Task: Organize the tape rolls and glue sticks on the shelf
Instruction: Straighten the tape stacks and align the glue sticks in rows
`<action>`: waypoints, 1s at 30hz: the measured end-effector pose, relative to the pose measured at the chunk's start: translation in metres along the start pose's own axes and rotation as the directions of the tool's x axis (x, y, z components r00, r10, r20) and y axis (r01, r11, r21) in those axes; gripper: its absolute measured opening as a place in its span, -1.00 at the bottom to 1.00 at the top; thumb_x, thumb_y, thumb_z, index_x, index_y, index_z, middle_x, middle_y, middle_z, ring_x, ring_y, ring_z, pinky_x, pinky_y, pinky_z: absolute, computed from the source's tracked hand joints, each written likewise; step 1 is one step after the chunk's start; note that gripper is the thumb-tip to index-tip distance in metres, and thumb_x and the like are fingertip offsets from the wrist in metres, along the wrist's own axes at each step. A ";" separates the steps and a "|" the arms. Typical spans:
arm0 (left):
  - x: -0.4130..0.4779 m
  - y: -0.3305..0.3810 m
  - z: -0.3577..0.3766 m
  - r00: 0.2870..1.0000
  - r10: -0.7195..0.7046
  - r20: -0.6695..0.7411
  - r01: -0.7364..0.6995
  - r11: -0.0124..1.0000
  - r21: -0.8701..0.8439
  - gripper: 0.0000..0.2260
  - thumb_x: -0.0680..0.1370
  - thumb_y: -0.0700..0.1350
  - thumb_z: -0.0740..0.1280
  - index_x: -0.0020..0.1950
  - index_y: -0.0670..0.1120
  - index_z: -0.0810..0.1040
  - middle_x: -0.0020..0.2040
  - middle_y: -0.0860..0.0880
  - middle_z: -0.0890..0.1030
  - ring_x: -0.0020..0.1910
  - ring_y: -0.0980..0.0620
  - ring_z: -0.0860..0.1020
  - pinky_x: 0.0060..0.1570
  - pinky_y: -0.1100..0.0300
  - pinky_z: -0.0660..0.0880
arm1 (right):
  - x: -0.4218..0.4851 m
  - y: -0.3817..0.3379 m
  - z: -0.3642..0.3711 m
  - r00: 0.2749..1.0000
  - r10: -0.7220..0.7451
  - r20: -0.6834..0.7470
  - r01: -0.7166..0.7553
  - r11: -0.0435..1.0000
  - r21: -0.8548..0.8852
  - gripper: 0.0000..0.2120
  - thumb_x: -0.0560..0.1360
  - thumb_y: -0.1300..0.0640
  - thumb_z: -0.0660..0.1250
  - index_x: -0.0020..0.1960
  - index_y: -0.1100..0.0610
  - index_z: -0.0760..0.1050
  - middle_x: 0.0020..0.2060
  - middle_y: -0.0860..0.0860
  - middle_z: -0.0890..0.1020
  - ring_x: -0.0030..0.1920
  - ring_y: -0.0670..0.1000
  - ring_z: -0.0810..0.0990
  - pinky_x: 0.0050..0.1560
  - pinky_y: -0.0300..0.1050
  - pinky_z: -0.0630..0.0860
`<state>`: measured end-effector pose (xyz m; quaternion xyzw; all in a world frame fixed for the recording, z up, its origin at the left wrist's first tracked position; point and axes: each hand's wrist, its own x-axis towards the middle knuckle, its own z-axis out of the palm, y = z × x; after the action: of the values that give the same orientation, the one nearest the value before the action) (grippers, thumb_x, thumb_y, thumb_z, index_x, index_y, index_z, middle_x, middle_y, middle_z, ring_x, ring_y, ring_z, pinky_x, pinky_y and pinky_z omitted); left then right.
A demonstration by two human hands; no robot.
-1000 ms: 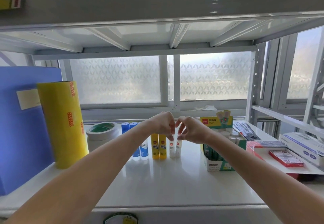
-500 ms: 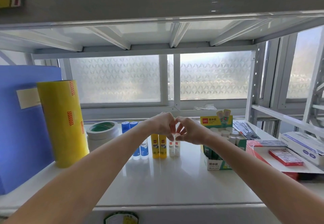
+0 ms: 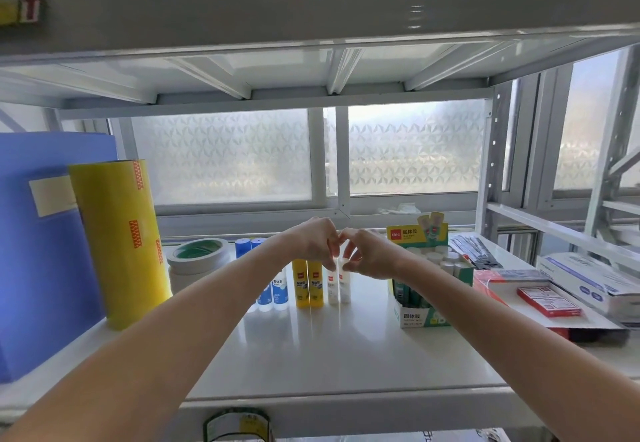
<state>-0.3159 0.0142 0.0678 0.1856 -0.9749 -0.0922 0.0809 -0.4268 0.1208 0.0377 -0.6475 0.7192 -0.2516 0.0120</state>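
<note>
The 2 white sticks [image 3: 334, 288] are pinched at the caps by the left hand [image 3: 310, 242] and right hand [image 3: 372, 256]. They are best held upright and slid flush against the yellow sticks [image 3: 302, 285].

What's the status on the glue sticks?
Left hand pinches one white glue stick, right hand the other. Both upright beside yellow glue sticks. Glue box near right forearm.

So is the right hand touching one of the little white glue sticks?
Touching. The head view shows the right hand pinching the cap of the right white glue stick, upright on the shelf.
</note>
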 end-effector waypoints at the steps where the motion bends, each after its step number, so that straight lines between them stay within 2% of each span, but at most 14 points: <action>1: 0.000 0.000 0.000 1.000 -0.002 0.000 0.002 1.000 -0.006 -0.73 0.44 -0.21 0.49 0.12 -0.21 0.64 0.02 -0.12 0.68 -0.01 -0.04 0.64 0.09 0.13 0.56 | 0.000 -0.001 0.000 1.000 0.000 -0.005 0.000 1.000 -0.005 -0.57 0.47 0.23 0.40 0.31 0.17 0.40 0.06 0.07 0.61 0.04 0.01 0.61 0.13 -0.07 0.58; 10: -0.003 0.002 -0.001 1.000 -0.008 -0.012 0.008 1.000 -0.010 -0.73 0.44 -0.21 0.48 0.13 -0.22 0.63 0.03 -0.12 0.67 0.00 -0.03 0.62 0.10 0.14 0.54 | 0.003 0.002 0.006 0.998 0.025 -0.052 -0.026 0.999 -0.020 -0.62 0.47 0.20 0.42 0.26 0.16 0.47 0.01 0.06 0.63 -0.02 0.00 0.62 0.09 -0.04 0.59; 14: -0.002 0.000 0.001 0.999 -0.013 -0.034 0.014 1.000 0.015 -0.76 0.46 -0.19 0.47 0.11 -0.21 0.64 0.00 -0.11 0.68 -0.09 0.03 0.59 0.06 0.18 0.53 | 0.005 0.003 0.007 0.999 0.008 -0.039 -0.008 1.000 0.003 -0.64 0.46 0.24 0.41 0.24 0.11 0.49 0.02 0.01 0.63 -0.02 -0.03 0.61 0.07 -0.03 0.60; 19: -0.001 -0.004 0.005 0.998 -0.030 -0.053 0.032 0.999 0.042 -0.77 0.44 -0.15 0.49 0.06 -0.19 0.67 -0.03 -0.10 0.69 -0.06 -0.03 0.64 0.07 0.07 0.59 | 0.004 0.002 0.005 0.999 -0.031 -0.014 0.031 0.998 0.063 -0.66 0.46 0.31 0.38 0.22 0.15 0.50 0.03 -0.03 0.59 0.01 -0.05 0.60 0.07 -0.06 0.61; 30: -0.003 -0.002 0.006 0.998 -0.021 -0.060 0.022 1.000 0.020 -0.80 0.45 -0.18 0.48 0.05 -0.19 0.66 -0.05 -0.10 0.68 -0.06 -0.03 0.63 0.05 0.13 0.57 | 0.003 0.007 0.010 0.999 -0.007 -0.048 0.009 0.999 0.037 -0.69 0.48 0.25 0.38 0.21 0.13 0.50 0.04 0.01 0.60 0.03 -0.05 0.59 0.10 -0.03 0.60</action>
<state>-0.3136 0.0145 0.0617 0.1997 -0.9709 -0.0776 0.1071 -0.4302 0.1144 0.0272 -0.6438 0.7120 -0.2803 0.0059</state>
